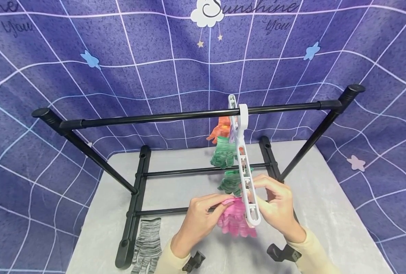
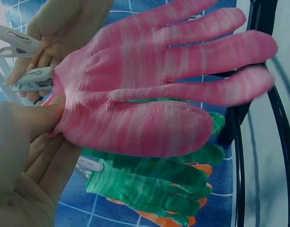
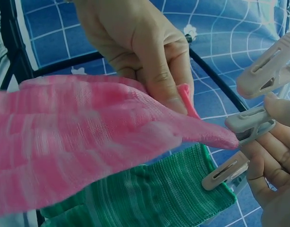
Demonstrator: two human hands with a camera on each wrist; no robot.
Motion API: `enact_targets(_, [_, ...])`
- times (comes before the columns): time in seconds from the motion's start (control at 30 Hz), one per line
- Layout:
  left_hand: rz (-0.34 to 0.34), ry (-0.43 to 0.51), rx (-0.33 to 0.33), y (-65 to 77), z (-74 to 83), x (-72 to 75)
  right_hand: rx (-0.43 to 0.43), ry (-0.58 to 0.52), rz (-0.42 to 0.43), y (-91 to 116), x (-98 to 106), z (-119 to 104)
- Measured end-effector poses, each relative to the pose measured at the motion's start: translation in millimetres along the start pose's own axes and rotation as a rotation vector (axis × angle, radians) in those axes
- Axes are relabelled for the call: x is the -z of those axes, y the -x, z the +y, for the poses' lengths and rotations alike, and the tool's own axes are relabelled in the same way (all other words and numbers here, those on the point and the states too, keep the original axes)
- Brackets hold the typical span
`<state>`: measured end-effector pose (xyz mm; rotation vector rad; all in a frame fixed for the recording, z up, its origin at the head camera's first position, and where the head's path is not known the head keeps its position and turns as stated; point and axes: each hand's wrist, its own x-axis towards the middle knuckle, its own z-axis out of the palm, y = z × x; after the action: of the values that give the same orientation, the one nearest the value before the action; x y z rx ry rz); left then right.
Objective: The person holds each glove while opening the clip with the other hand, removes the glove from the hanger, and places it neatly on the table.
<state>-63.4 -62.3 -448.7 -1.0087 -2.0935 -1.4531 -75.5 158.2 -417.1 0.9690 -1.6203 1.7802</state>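
Observation:
A pink striped knit glove [image 1: 235, 217] hangs below the near end of a white clip hanger [image 1: 249, 190]. My left hand [image 1: 203, 211] pinches its cuff between thumb and fingers. On the other side of the hanger, my right hand [image 1: 275, 201] pinches a white clothespin [image 3: 251, 120]. A corner of the pink cuff sits right at that clothespin's tip. Behind it, a green glove [image 3: 149, 189] hangs from another clothespin [image 3: 225, 170]. In the left wrist view the pink glove [image 2: 131, 80] hides part of the green gloves [image 2: 145, 184].
The hanger hooks over the top bar [image 1: 162, 118] of a black rack. An orange glove [image 1: 222, 129] hangs at its far end. A grey-and-black glove [image 1: 147, 243] lies on the pale table [image 1: 329, 213] beside the rack's left foot [image 1: 124, 247]. A blue-purple curtain [image 1: 148, 76] stands behind.

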Motion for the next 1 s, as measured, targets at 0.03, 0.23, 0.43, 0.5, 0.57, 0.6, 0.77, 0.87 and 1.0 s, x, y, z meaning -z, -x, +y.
enact_targets(0.03, [-0.001, -0.002, 0.001, 0.4, -0.3, 0.3, 0.0, 0.0, -0.001, 0.1, 0.0, 0.0])
enact_targets(0.23, [-0.009, 0.007, 0.011, 2.4, -2.1, 2.3, 0.006, -0.007, -0.002, 0.1, 0.0, -0.1])
enact_targets(0.43, [-0.005, 0.013, 0.016, 5.6, -4.8, 3.5, 0.013, -0.004, -0.001, 0.3, -1.3, 0.4])
enact_targets(0.5, [-0.004, 0.013, 0.019, 6.4, -5.7, 3.7, 0.014, -0.002, 0.002, 0.4, -1.3, 0.8])
enact_targets(0.57, [-0.003, 0.012, 0.017, 7.0, -6.4, 3.7, 0.013, -0.002, 0.004, 0.4, -1.1, 0.7])
enact_targets(0.6, [-0.002, 0.011, 0.019, 7.3, -7.0, 3.7, 0.013, -0.004, 0.004, 0.5, -1.1, 0.8])
enact_targets(0.77, [0.008, 0.005, 0.026, 9.9, -10.1, 4.9, 0.014, -0.006, 0.002, 0.6, -0.8, 1.7])
enact_targets(0.87, [0.017, -0.016, 0.029, 11.1, -10.9, 7.1, 0.027, -0.01, 0.01, 0.0, -0.1, 2.7])
enact_targets(1.0, [0.041, -0.047, 0.05, 13.9, -11.7, 11.9, 0.037, -0.014, 0.016, -0.8, 1.2, 2.7])
